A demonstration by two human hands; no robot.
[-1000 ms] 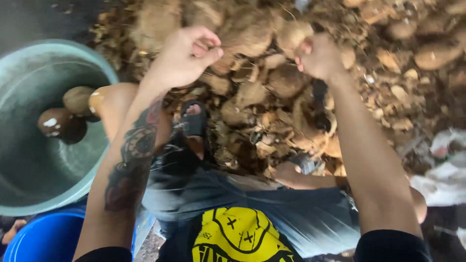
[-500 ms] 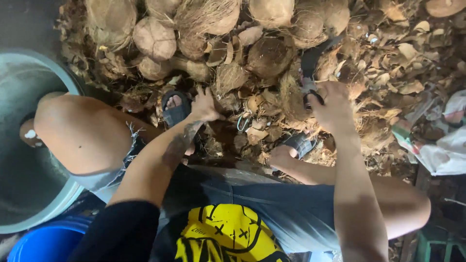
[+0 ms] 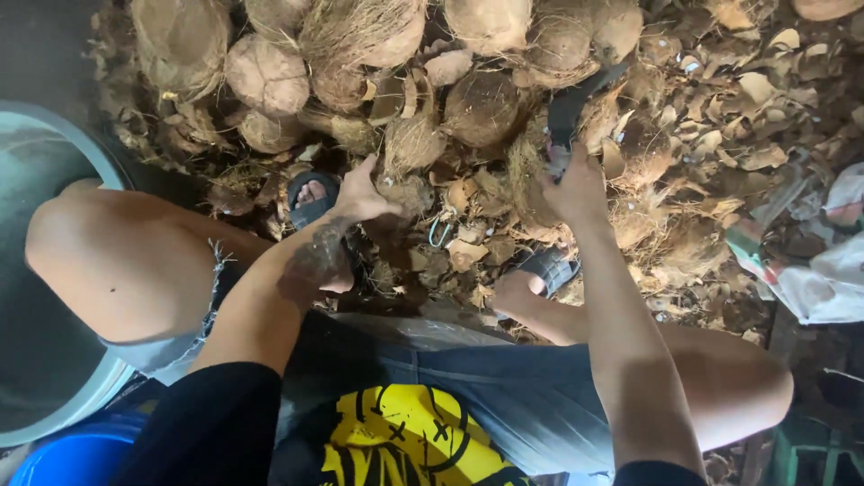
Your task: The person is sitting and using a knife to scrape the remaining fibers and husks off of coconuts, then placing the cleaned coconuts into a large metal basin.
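My left hand [image 3: 358, 191] reaches down between my knees and closes on a brown lump of coconut husk [image 3: 409, 191] at the foot of the pile. My right hand [image 3: 576, 184] grips the lower end of a dark curved tool [image 3: 576, 103] that sticks up out of the husks. Whole fibrous coconuts [image 3: 481, 106] are heaped just beyond both hands. My sandalled feet [image 3: 310, 193] rest among the husk scraps. What the tool's far end touches is hidden by husk fibre.
A large grey basin [image 3: 101, 157] stands at the left beside my knee, with a blue bucket [image 3: 54, 461] below it. Dry husk shards [image 3: 747, 108] cover the ground at the right. Crumpled plastic bags [image 3: 832, 270] and a green stool [image 3: 801, 450] lie at the right edge.
Both hands have dropped from chest height to the husk pile. The view has swung up over the heap, so the basin's inside with its peeled coconuts is out of sight.
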